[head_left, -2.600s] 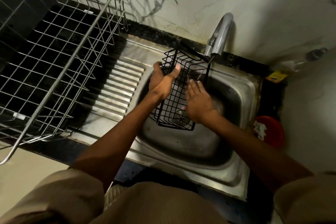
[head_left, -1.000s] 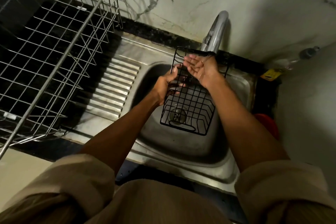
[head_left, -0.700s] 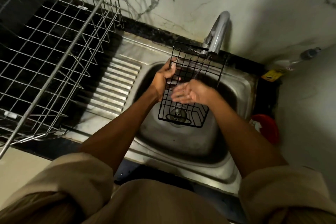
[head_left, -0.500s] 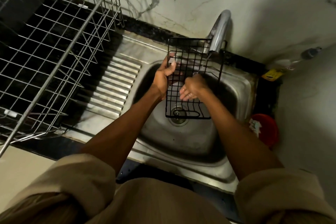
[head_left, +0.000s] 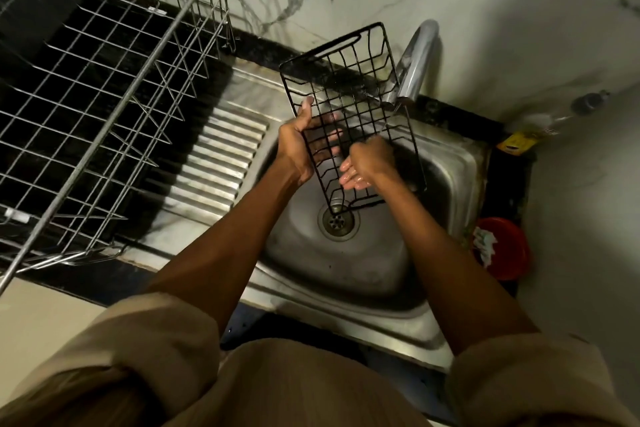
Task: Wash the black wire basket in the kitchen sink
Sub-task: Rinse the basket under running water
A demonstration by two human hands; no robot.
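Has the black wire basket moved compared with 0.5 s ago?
Yes. The black wire basket has tilted; its top edge swung left, away from the tap.

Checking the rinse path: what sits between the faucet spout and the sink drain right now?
In the head view, the black wire basket, gripped by the left hand, is tilted across that stretch, with the right hand against its mesh, above the drain and below the faucet.

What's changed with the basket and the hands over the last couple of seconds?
The black wire basket was turned from side-on to flat-on and lifted, its top now level with the tap. The right hand moved from the inside to the lower wires, fingers straight. The left hand still grips the left edge, over the sink.
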